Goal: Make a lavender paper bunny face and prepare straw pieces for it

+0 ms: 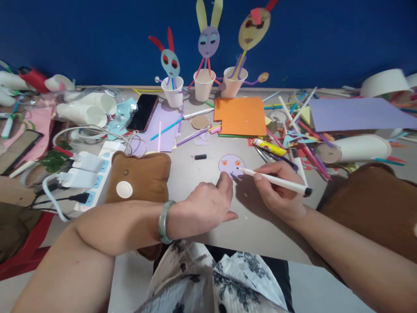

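A small round lilac paper face [232,163] with orange eyes lies flat on the table. The fingertips of my left hand [208,204] rest on its lower edge; the thumb is stretched apart and the hand grips nothing. Pinched in my right hand [280,189] is a white marker [276,179] with a black end. Its tip points at the face, by the right eye; I cannot tell whether it touches the paper. A black marker cap [200,157] lies on the table to the left of the face.
Paper cups [204,87] holding paper-faced figures stand at the back. Orange card [243,116], a phone [143,112] and a glue stick [269,147] lie in front. A brown cushion [143,174] and a power strip [99,178] are at left; pipe cleaners [314,152] clutter the right.
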Tool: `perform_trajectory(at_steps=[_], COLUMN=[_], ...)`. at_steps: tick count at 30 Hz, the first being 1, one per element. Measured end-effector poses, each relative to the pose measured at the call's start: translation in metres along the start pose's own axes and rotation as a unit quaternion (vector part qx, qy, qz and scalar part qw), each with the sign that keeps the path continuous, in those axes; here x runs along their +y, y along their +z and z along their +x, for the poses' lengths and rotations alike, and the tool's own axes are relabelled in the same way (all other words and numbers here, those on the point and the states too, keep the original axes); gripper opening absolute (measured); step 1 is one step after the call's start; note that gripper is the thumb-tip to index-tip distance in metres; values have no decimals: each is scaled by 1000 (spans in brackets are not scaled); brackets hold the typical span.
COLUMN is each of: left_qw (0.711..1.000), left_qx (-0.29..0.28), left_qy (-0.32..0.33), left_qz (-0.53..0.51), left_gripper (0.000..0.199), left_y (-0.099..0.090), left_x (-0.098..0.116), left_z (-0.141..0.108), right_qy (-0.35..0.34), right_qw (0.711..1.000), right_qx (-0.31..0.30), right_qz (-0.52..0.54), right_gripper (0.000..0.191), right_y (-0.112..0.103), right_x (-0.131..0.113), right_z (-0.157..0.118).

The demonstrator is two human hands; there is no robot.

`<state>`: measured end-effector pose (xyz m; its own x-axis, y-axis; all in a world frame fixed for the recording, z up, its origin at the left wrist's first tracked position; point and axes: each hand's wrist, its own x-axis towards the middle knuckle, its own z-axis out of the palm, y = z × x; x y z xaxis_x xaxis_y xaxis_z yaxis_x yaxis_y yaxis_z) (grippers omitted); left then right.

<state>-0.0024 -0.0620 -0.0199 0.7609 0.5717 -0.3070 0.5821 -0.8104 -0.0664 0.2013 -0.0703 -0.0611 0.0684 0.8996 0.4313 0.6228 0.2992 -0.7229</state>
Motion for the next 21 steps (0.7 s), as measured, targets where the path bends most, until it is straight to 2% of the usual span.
perform_trajectory(at_steps=[2,6,10,14,21], left_qw=[1000,1000,1000,1000,1000], left_qx=[3,1,13,7,17], left_qy=[6,8,-2,3,0], left_qz=[5,6,-1,-8,-3], left_gripper=[85,85,86,86,85], left_y=[0,0,1,2,0], left_x=[0,0,0,-1,-1], left_z=[0,0,0,0,-1], right_qy=[3,-10,-18,12,35], right_qw=[1000,1000,999,997,996], right_qx=[20,16,-23,-70,-81], right_qz=[11,15,-14,-21,-22], right_gripper=[13,12,6,10,11], right_y=[1,1,-1,-1,2], right_x=[5,6,-5,-10,-7], right_z=[-4,-4,4,9,8])
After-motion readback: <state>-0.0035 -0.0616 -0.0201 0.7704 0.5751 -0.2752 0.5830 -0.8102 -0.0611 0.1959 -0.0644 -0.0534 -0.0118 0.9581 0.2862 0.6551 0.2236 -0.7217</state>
